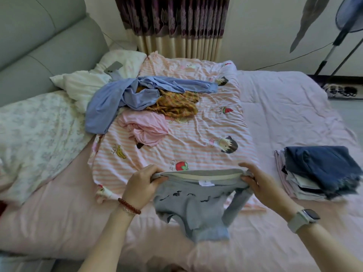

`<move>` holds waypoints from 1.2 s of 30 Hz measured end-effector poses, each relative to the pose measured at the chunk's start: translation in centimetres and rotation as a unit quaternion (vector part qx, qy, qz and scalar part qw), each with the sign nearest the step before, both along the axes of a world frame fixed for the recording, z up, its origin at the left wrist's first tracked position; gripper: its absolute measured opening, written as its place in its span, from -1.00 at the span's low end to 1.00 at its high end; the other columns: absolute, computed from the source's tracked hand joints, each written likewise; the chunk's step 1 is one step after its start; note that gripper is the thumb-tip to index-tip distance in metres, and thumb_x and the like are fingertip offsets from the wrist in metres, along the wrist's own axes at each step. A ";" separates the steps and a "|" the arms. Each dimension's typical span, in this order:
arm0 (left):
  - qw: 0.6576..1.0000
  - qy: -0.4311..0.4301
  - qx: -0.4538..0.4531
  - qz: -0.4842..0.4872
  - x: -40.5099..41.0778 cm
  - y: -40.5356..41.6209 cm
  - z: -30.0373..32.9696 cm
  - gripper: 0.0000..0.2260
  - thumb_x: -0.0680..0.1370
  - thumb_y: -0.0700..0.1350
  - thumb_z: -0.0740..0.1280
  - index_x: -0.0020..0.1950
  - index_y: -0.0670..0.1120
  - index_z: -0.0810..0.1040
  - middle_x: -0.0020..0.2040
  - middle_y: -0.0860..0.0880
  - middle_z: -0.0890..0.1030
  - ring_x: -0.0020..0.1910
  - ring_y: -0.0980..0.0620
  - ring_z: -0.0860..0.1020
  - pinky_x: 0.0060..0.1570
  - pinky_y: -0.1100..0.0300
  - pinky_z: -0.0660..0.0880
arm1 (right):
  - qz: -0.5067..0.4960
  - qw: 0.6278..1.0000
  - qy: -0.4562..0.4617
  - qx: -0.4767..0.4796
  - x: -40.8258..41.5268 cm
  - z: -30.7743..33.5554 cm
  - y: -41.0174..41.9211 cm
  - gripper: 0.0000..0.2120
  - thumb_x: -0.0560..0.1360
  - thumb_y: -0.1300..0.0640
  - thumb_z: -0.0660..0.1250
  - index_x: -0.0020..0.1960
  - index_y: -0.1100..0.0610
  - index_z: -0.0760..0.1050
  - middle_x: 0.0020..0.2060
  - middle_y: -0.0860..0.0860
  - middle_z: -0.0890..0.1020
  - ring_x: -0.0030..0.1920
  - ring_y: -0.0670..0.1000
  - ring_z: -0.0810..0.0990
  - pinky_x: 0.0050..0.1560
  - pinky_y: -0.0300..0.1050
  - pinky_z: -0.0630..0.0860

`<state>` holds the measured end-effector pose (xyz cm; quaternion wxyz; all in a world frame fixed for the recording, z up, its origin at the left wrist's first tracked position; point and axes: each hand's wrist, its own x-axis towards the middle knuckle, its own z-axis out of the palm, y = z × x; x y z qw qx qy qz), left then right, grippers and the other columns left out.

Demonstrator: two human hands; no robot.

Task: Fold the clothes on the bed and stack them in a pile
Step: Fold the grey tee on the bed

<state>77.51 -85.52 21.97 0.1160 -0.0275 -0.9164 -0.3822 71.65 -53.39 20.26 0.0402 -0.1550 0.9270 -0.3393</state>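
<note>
Gripping grey garment edges w/ left hand, right hand.

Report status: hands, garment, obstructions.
Both hands, left hand and right hand, grip grey garment by waistband. Folded pile right. Three unfolded clothes remain.

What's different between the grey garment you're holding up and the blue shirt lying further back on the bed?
The grey garment is lifted and stretched by its top edge between the left hand and right hand; the blue shirt lies untouched in a crumpled heap. The grey garment carries small dark printed shapes, while the blue shirt looks plain. The blue shirt overlaps a mustard checked cloth; the grey garment hangs alone. Neither is folded yet.
</note>
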 end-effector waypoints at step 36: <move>0.935 -0.277 -0.222 0.004 -24.3 1.9 -18.4 -0.54 0.58 -0.05 0.15 0.48 0.02 0.15 0.48 -0.08 0.18 0.44 -0.09 0.15 0.39 -0.14 0.08 | -0.209 0.946 -0.207 0.136 -19.7 -15.2 -3.3 -0.56 0.56 0.14 0.20 0.41 0.20 0.25 0.33 0.20 0.37 0.30 0.21 0.36 0.22 0.08 0.37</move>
